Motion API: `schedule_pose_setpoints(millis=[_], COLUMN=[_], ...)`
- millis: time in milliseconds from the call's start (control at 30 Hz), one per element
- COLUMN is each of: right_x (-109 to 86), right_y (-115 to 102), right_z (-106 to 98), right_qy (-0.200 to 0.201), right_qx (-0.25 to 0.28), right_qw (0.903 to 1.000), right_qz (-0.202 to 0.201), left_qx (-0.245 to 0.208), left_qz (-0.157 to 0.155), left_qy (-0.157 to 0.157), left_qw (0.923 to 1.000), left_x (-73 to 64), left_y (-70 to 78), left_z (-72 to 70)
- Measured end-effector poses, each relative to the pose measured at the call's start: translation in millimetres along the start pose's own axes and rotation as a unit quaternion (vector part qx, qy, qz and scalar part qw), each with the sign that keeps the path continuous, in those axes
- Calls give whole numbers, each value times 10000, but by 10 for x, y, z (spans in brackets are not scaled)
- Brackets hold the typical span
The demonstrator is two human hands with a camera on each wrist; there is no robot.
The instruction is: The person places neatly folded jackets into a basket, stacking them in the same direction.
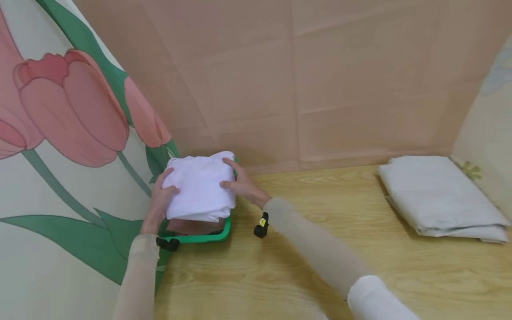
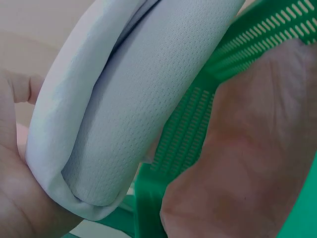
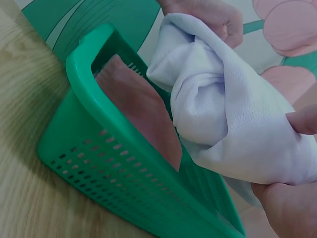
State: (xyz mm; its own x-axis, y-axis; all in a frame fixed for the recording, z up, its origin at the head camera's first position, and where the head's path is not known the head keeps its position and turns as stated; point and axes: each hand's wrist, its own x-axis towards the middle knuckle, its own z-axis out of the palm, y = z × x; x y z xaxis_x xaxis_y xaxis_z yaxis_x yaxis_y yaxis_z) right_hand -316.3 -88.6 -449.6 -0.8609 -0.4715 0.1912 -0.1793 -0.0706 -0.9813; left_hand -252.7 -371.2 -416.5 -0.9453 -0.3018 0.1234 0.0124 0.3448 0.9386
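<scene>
Notably, brown fabric point(image 3: 141, 106) occupies the green basket point(image 1: 200, 238) below the white cloth point(image 1: 199, 189).

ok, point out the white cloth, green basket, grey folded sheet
White cloth point(image 1: 199, 186), head view, middle of its top face.
Green basket point(image 3: 141, 154), right wrist view, on its rim.
Grey folded sheet point(image 1: 438, 195), head view, middle of its top face.

indoors, exact rm type unclear: tulip-print wall point(image 1: 74, 109) w/ creased pinkish bkdrop point(image 1: 296, 80), wood-grain surface point(image 1: 328, 198)
</scene>
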Motion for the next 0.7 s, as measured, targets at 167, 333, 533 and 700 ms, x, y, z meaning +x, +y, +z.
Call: schedule_pose_setpoints(millis=[167, 333, 533, 700], right_x=[38, 76, 111, 101], right_y=[49, 120, 184, 246], right_z=[98, 148, 288, 391], right_qy=[350, 645, 524, 418], right_qx=[-153, -211, -199, 13], right_qw=[9993, 9976, 9979, 9976], right_qz=[-21, 106, 331, 544], left_qx=[-2, 85, 310, 404], left_qz=[-45, 42, -204, -509], left_qy=[-22, -55, -101, -273], left_qw=[10000, 9999, 9993, 9975], left_x=[77, 162, 168, 157], left_y=[-76, -139, -269, -395], left_z=[-27, -8, -87, -145])
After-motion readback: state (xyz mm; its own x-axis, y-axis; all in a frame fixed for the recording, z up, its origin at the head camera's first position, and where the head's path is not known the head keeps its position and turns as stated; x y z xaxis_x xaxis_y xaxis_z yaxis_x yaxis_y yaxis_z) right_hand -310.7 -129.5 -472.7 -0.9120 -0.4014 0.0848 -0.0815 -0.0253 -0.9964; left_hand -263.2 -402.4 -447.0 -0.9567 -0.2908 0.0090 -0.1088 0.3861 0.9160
